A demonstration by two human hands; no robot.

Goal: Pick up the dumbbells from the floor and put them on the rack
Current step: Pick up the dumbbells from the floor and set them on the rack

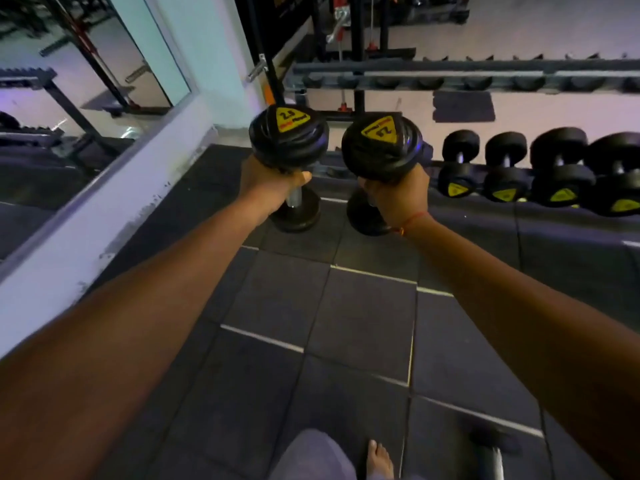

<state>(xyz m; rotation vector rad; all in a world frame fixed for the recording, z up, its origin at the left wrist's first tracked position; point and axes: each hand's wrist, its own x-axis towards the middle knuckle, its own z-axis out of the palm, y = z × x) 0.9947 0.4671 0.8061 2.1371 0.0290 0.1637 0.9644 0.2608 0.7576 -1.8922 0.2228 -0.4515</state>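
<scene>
Both forearms are bare, with no sleeves. A thin red thread bracelet circles the right wrist, just behind the fingers. Grey trousers cover the leg above a bare foot.

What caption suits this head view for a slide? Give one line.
Left hand and right hand each hold a dumbbell upright before the rack, another dumbbell left on the floor.

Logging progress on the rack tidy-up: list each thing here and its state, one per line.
Left hand: grips left dumbbell, held up, upright.
Right hand: grips right dumbbell, held up, upright.
Rack: four dumbbells resting on it.
Floor dumbbell: lying down, not yet picked up.
</scene>
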